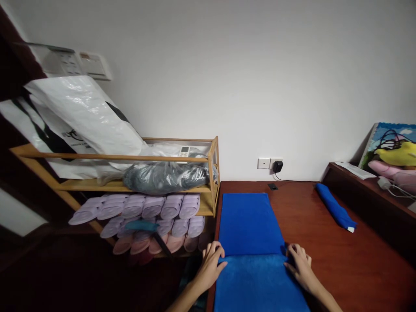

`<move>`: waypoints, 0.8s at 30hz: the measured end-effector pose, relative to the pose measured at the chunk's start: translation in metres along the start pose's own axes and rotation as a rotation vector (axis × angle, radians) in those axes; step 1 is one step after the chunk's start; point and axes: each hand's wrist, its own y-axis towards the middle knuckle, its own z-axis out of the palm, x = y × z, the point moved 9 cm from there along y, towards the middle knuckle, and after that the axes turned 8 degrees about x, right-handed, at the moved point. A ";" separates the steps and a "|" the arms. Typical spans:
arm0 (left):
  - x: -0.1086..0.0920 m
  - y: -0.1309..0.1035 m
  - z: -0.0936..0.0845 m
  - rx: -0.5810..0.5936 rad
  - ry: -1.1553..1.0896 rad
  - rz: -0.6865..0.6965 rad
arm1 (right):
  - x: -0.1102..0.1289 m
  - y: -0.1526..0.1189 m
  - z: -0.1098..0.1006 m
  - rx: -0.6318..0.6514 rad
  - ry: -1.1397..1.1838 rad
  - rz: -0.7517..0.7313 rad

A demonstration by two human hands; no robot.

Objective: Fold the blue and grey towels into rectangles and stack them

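A blue towel (256, 281) lies flat at the left edge of the reddish-brown tabletop. A crosswise line divides it from a second blue section (250, 223) farther back; whether both are one piece I cannot tell. At the left end of this line my left hand (212, 265) is closed, thumb and fingers gripping the towel's edge. Opposite it, my right hand (299, 263) pinches the right edge, where a small bit of blue fabric bunches up. On the right of the tabletop rests a rolled blue cloth (334, 206) with a white tag.
Left of the table (325, 260) stands a wooden rack (212, 173) with rows of lilac slippers (143, 206), plastic bags (91, 117) and a remote (184, 152). A black plug (277, 166) sits in the wall socket. Along the right runs a raised ledge (344, 177) holding a yellow plush (398, 154).
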 end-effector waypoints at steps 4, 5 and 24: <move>-0.009 -0.003 -0.017 0.139 -0.197 0.005 | 0.021 -0.004 -0.024 0.100 0.321 -0.074; -0.015 -0.007 -0.024 0.171 -0.233 0.007 | 0.027 -0.008 -0.034 0.110 0.408 -0.088; -0.129 -0.022 -0.218 -0.243 -0.350 0.136 | 0.106 0.008 -0.237 -0.305 0.523 -0.065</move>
